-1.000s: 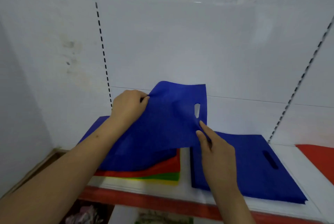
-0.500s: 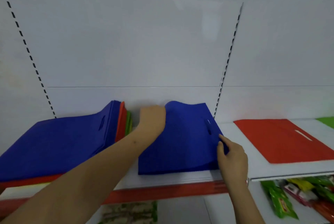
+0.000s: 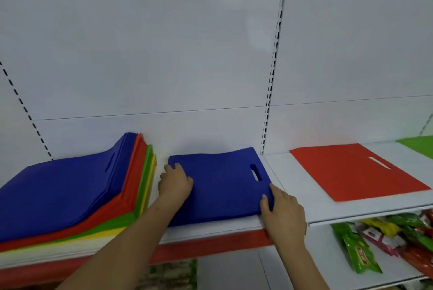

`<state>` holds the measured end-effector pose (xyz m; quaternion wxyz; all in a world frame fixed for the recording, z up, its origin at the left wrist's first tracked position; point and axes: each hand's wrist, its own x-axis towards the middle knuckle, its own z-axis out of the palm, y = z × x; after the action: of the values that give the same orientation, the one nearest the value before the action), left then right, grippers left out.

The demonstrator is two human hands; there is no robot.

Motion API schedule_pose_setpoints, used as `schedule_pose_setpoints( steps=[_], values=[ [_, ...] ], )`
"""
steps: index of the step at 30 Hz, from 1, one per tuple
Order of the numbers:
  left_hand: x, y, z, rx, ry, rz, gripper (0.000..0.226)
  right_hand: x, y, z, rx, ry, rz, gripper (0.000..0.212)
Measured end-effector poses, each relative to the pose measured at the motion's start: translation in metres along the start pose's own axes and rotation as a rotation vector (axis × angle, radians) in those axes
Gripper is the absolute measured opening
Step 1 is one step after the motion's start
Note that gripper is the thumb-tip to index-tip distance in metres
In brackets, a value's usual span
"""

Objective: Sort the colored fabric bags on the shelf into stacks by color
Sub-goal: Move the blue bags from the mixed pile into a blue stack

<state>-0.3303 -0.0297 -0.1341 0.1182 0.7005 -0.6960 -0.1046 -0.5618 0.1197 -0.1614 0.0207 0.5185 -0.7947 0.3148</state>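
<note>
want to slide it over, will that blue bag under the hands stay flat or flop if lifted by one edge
Probably floppy: the blue bag is a thin sheet whose back edge ripples. Likely light, and it may slide easily on the smooth white shelf, so the left hand and right hand steady it.

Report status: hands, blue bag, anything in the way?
Left hand flat on blue bag. Right hand pinches its right edge. Bag lies flat on shelf, between mixed pile and red bag. Nothing in the way.
</note>
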Motion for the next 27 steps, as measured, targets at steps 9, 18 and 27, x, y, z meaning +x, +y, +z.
schedule_pose_setpoints(
  steps=[9, 18, 27],
  values=[
    [-0.001, 0.018, -0.054, -0.143, 0.012, 0.195, 0.064, 0.002, -0.071, -0.027, 0.180, 0.086, 0.018, 0.057],
    [-0.024, -0.052, -0.216, -0.644, 0.000, 0.562, 0.029, -0.038, -0.223, -0.018, 0.492, 0.046, -0.352, 0.046],
    [0.017, -0.279, -0.192, -0.102, 0.189, -0.002, 0.039, -0.090, -0.309, 0.042, 0.019, -0.064, -0.586, 0.068]
  ],
)
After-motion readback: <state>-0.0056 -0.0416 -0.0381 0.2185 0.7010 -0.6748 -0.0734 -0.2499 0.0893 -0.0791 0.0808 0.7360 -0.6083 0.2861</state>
